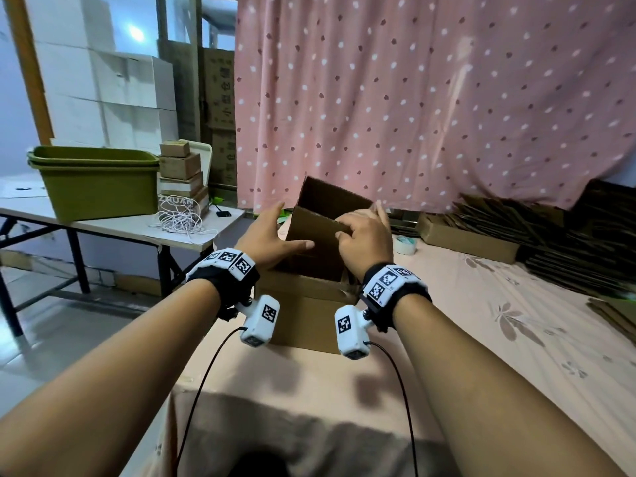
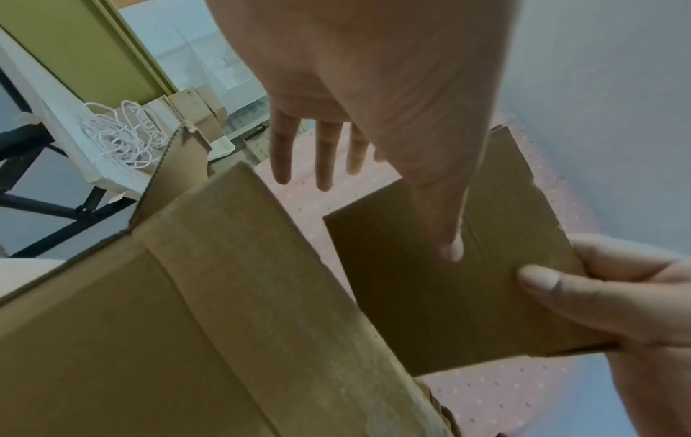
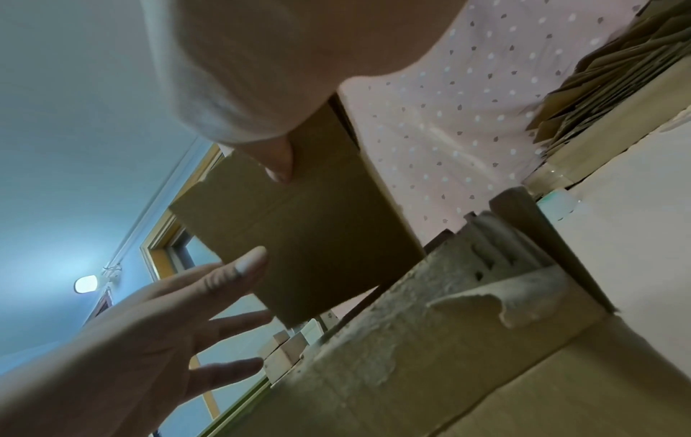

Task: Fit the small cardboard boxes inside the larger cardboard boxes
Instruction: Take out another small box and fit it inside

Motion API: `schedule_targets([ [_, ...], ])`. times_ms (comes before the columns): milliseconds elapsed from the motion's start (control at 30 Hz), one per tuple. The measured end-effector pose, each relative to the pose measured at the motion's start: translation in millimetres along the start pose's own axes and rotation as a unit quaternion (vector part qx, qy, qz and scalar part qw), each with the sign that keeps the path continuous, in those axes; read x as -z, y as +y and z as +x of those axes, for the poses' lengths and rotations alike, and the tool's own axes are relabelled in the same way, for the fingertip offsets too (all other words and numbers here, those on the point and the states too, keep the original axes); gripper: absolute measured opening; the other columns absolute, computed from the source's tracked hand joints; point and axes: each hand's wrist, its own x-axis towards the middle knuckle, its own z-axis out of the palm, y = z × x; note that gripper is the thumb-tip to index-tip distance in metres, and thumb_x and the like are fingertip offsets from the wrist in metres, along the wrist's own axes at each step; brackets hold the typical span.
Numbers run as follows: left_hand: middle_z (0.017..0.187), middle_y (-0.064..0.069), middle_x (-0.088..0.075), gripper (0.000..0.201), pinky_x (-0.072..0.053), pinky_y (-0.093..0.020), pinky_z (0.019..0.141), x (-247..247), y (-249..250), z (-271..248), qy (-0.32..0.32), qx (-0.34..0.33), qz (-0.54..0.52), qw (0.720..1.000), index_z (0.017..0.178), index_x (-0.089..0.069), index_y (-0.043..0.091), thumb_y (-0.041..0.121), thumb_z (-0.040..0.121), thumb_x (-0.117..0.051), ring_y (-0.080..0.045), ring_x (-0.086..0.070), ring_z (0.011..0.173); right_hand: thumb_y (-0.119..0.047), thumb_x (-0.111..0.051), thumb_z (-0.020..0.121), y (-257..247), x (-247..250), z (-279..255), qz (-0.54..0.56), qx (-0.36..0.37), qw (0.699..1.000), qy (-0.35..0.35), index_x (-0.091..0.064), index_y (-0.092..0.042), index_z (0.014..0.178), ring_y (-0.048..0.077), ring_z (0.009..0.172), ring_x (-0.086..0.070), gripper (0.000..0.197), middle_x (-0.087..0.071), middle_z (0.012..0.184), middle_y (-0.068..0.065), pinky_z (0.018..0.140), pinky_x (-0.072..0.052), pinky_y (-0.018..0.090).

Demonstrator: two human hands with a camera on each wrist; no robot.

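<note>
On the cloth-covered desk (image 1: 447,339) my large cardboard box (image 1: 303,315) stands open, and I hold the small cardboard box (image 1: 316,232) tilted above its mouth, not yet seated. My right hand (image 1: 364,235) pinches its edge, thumb on the near face; my left hand (image 1: 272,235) is spread flat, thumb touching the face. I judge the insertion barely begun, with more small boxes (image 1: 180,173) stacked on the side desk. The large box's interior is hidden from me.

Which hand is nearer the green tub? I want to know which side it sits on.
Left. The left hand lies against the held cardboard box, on the green tub side; the right hand grips the box's far side.
</note>
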Motion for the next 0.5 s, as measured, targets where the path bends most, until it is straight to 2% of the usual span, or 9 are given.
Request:
schedule_targets([
  [100, 0.151, 0.000, -0.048, 0.105, -0.040, -0.032, 0.109, 0.9, -0.5, -3.7, -0.010, -0.029, -0.080, 0.996, 0.157, -0.028, 0.022, 0.038, 0.073, -0.089, -0.013, -0.049, 0.128, -0.013, -0.071, 0.078, 3.6, -4.3, -0.5, 0.006, -0.011, 1.000, -0.014, -0.076, -0.023, 0.090, 0.021, 0.128, -0.044, 0.017, -0.064, 0.121, -0.006, 0.118, -0.016, 0.050],
  [167, 0.141, 0.007, -0.051, 0.100, -0.039, -0.024, 0.102, 0.3, -3.8, -5.6, -0.022, -0.037, -0.106, 0.993, 0.155, -0.031, 0.025, 0.033, 0.074, -0.090, -0.006, -0.049, 0.121, -0.009, -0.072, 0.079, 5.4, -7.3, -2.0, 0.054, -0.026, 0.998, -0.027, -0.075, -0.018, 0.092, 0.022, 0.137, -0.034, 0.016, -0.055, 0.136, -0.001, 0.117, -0.025, 0.043],
  [233, 0.138, 0.009, -0.051, 0.099, -0.040, -0.025, 0.102, 1.1, -7.4, -6.0, -0.028, -0.036, -0.114, 0.992, 0.154, -0.031, 0.026, 0.033, 0.075, -0.089, -0.009, -0.050, 0.125, -0.006, -0.070, 0.082, 6.5, -10.3, -4.0, 0.088, -0.038, 0.995, -0.038, -0.074, -0.016, 0.095, 0.022, 0.142, -0.027, 0.017, -0.048, 0.144, 0.000, 0.113, -0.026, 0.033],
  [300, 0.146, 0.003, -0.051, 0.097, -0.043, -0.033, 0.107, 2.1, -10.5, -4.9, -0.032, -0.031, -0.122, 0.992, 0.154, -0.032, 0.027, 0.035, 0.075, -0.088, -0.016, -0.051, 0.131, -0.005, -0.068, 0.084, 6.1, -11.9, -5.4, 0.094, -0.041, 0.994, -0.047, -0.072, -0.016, 0.098, 0.020, 0.142, -0.026, 0.018, -0.047, 0.146, -0.001, 0.108, -0.026, 0.030],
  [400, 0.147, 0.000, -0.052, 0.091, -0.045, -0.043, 0.110, 2.6, -14.9, -2.7, -0.014, -0.031, -0.140, 0.990, 0.152, -0.037, 0.027, 0.038, 0.077, -0.086, -0.017, -0.051, 0.133, -0.007, -0.068, 0.085, 5.6, -11.7, -6.0, 0.093, -0.023, 0.995, -0.033, -0.071, -0.016, 0.103, 0.020, 0.138, -0.034, 0.021, -0.052, 0.141, -0.001, 0.102, -0.029, 0.028],
  [500, 0.142, 0.000, -0.057, 0.080, -0.046, -0.040, 0.108, 5.2, -14.3, -2.3, 0.014, -0.048, -0.158, 0.986, 0.148, -0.045, 0.028, 0.042, 0.079, -0.084, -0.013, -0.052, 0.130, -0.010, -0.067, 0.084, 4.2, -9.2, -4.9, 0.097, 0.001, 0.995, 0.010, -0.070, -0.015, 0.109, 0.020, 0.128, -0.044, 0.026, -0.060, 0.129, -0.001, 0.100, -0.039, 0.030],
])
